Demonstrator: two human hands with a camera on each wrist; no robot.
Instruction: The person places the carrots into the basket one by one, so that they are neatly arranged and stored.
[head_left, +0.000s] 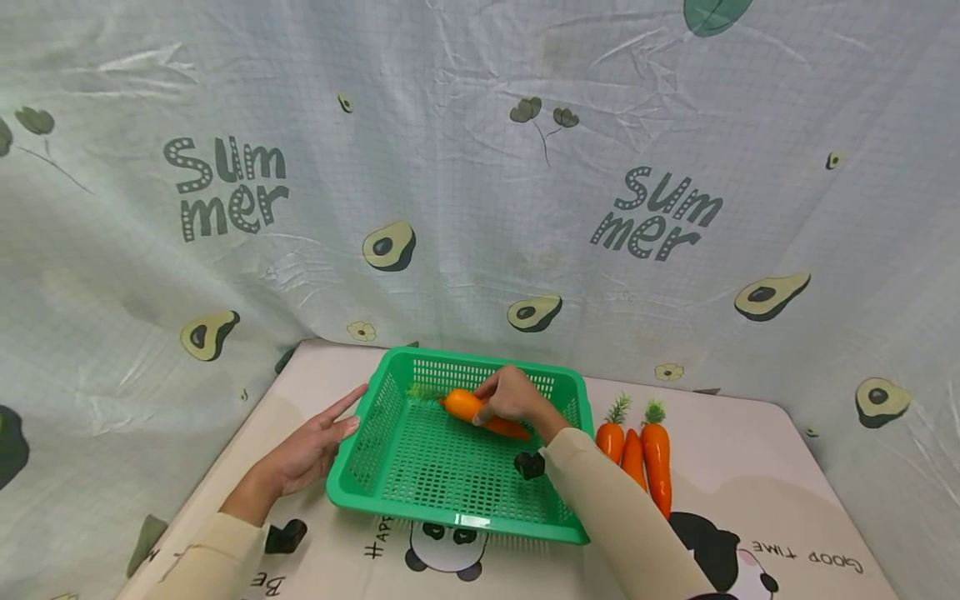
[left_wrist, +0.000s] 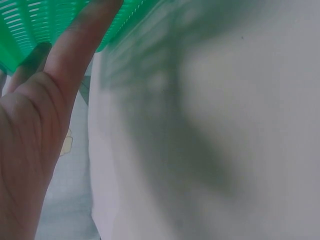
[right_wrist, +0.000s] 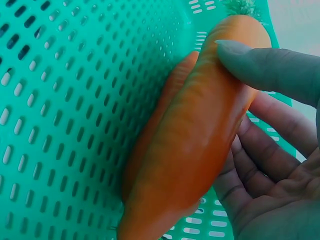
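Note:
A green plastic basket (head_left: pixel 457 521) stands on the table, its sides and bottom full of slots. Inside it, toward the back, my right hand (head_left: pixel 513 396) pinches an orange carrot (head_left: pixel 462 405) between thumb and fingers. The right wrist view shows the thumb on top of this carrot (right_wrist: pixel 195 130) and the fingers along its side. A second carrot (right_wrist: pixel 162 107) lies beside it, mostly hidden behind it. My left hand (head_left: pixel 311 450) is at the basket's left side, fingers stretched out along the outer wall.
Several carrots (head_left: pixel 657 458), some with green tops, lie side by side on the table just right of the basket, partly behind my right sleeve. The pale tablecloth (head_left: pixel 750 475) has panda prints. A printed curtain (head_left: pixel 465 167) hangs behind the table and at both sides.

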